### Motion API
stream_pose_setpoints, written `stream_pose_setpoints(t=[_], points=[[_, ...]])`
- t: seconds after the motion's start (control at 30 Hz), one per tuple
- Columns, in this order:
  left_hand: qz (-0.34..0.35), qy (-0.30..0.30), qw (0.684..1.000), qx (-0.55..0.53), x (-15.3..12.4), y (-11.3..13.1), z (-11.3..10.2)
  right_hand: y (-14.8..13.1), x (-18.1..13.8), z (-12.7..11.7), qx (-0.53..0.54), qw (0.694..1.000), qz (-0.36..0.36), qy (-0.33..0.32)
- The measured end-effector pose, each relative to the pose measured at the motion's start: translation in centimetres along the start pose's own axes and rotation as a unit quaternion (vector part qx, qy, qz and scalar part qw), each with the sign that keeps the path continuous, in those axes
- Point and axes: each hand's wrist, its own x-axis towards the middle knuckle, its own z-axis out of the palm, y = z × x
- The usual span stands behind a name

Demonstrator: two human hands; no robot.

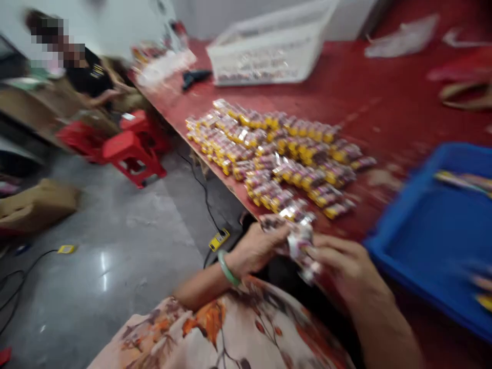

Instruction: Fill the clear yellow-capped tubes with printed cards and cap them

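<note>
Table, red | packet rows laid across it, yellow ends mostly facing left, long axes roughly crosswise | right hand from right, fingers bent; left hand from left, thumb forward; both grasping one | wrapped packet at near table edge, blurred, long axis slanting down-right, bodyward

We hold our left hand and right hand close together before our torso, both gripping with bent fingers. Our bare left forearm slants inward from the left; our right forearm angles up from the lower right, slightly blurred.
</note>
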Motion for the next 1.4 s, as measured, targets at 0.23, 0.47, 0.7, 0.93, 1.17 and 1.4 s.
stream_pose_setpoints(t=[0.23,0.47,0.7,0.93,1.17,1.4], points=[[-0.065,0.014,0.998,-0.018,2.0,0.4,-1.3,0.0,1.5,0.4,0.205,0.976,0.063,0.031],[-0.020,0.010,1.000,-0.004,2.4,-0.1,-0.6,0.4,1.9,0.2,0.176,0.984,0.026,0.029],[-0.056,0.016,0.997,0.051,2.5,-0.1,-0.3,-0.6,1.1,-0.3,-0.007,0.997,0.032,0.077],[-0.010,0.041,0.998,0.038,2.3,-0.8,0.0,-0.2,-2.4,-1.2,0.090,0.985,-0.002,0.144],[-0.045,0.026,0.997,0.054,1.9,-0.9,0.2,1.6,-4.0,-0.7,0.215,0.963,-0.017,0.165],[-0.001,0.076,0.996,0.038,1.4,-1.0,1.3,2.3,-5.5,-0.4,0.158,0.965,-0.104,0.179]])
